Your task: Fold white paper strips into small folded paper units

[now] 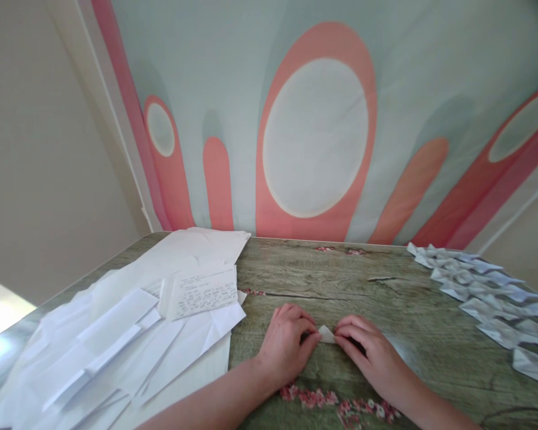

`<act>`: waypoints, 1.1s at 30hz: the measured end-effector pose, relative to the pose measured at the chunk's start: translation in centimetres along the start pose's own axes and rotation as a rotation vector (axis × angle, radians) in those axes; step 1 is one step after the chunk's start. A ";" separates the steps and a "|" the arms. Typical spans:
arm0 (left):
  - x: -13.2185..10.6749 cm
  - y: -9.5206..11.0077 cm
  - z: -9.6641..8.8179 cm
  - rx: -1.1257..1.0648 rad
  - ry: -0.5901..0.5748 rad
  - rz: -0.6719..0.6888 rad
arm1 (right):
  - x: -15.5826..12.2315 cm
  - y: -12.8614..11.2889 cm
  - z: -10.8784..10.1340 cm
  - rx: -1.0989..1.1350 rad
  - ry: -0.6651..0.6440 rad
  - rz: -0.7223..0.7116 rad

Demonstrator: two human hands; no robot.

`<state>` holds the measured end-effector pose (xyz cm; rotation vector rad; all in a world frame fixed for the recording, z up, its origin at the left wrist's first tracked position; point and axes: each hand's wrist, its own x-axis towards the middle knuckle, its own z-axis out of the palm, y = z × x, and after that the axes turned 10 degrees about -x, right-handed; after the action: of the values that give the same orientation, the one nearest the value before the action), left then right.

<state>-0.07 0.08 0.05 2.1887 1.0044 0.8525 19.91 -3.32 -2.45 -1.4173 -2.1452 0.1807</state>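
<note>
Between my two hands, just over the wood-patterned table, is a small white folded paper [326, 334] with a pointed top. My left hand [287, 337] pinches its left corner between thumb and fingers. The right corner is pinched by my right hand [368, 347] in the same way. Parts of the paper are covered by my fingertips. To the left of my left hand lies a spread pile of white papers [179, 346], some folded into strips.
A handwritten sheet [206, 292] lies on the pile. Rows of folded white paper pieces [488, 310] run along the table's right side. The wood-grain table [314, 269] carries a pink flower print [311, 395]. A pink and grey-green patterned backdrop [316, 227] stands behind the table's far edge.
</note>
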 end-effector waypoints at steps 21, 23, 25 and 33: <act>0.3 -0.4 0.6 0.049 0.063 -0.127 | 0.8 0.7 1.1 -0.012 0.008 0.035; 0.3 -0.3 0.6 0.059 0.059 -0.130 | 0.8 0.7 1.1 -0.014 0.000 0.047; 0.3 -0.2 0.5 0.058 0.052 -0.137 | 0.8 0.7 1.1 -0.007 -0.018 0.057; 0.4 -0.4 0.8 0.096 0.076 -0.125 | 1.0 0.5 0.9 -0.014 -0.037 0.064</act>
<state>0.53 0.47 -0.60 2.1598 1.2286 0.8511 19.53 -2.07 -3.04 -1.5027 -2.1357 0.2177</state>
